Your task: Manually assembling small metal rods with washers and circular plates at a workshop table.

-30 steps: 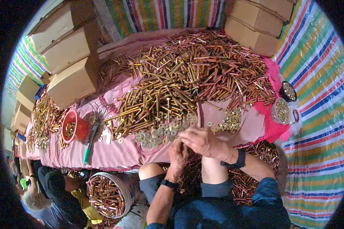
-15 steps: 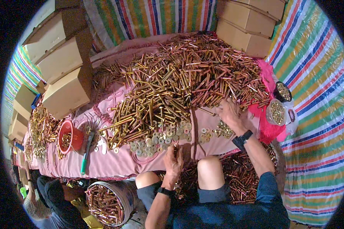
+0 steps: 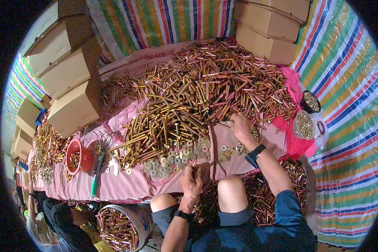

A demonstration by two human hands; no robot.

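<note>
My left hand (image 3: 191,182) is closed at the cloth's near edge, just below a spread of flat round washers (image 3: 178,160). A small shiny tip shows above its fingers; the rest of what it holds is hidden. At the near edge of the heap of brassy bolts (image 3: 168,113), my right hand (image 3: 241,128) has its fingers curled down onto the end of a loose bolt (image 3: 222,124). My right wrist partly covers a small pile of nuts (image 3: 240,149), with a few washers (image 3: 226,153) beside it.
On the left are a red plastic basket (image 3: 76,157) and a green-handled wire tool (image 3: 95,178). Tubs of small metal parts (image 3: 304,125) stand at right. Cardboard boxes (image 3: 73,105) are stacked at left and back right. A bucket of bolts (image 3: 119,227) sits below, near another person (image 3: 61,216).
My right hand has moved left to the end of the loose bolt. My left hand stays closed near the washers. The view has shifted slightly.
</note>
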